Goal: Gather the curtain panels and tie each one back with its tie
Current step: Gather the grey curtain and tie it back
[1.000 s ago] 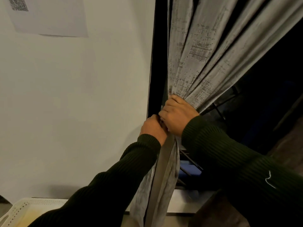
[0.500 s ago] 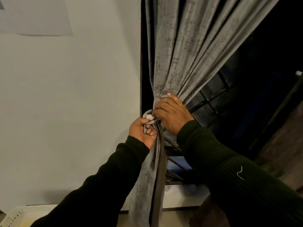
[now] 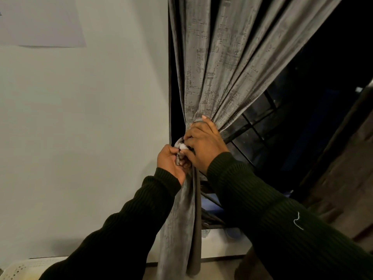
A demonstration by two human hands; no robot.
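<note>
here the grey curtain panel (image 3: 218, 63) hangs beside the pale wall (image 3: 90, 118), its folds drawn together into a narrow waist at the left edge of the dark window (image 3: 314, 102). both hands meet at that waist. the right hand (image 3: 203, 147) lies over the gathered cloth from the window side, fingers bent around the bunch, the thumb raised against the folds above. the left hand (image 3: 171, 162) comes up from below on the wall side, palm turned toward the camera, its fingers curled in and pinching the tie (image 3: 178, 145), a band of the same grey fabric that loops round the bunch just where the hands touch. a small white piece (image 3: 183, 146) sits on the tie between the two sets of fingertips; it may be a fastener or a tag, though the view is too dim to say which. below the hands the panel falls straight and narrow, a darker strip (image 3: 198, 219) running down its right edge, to the pale sill (image 3: 220, 247). both arms wear dark ribbed sleeves (image 3: 262, 209), and a short white thread (image 3: 298, 221) clings to the right one. a sheet of paper (image 3: 42, 21) is fixed on the wall at upper left, and the corner of a white perforated basket (image 3: 18, 269) shows at the lower left.
</note>
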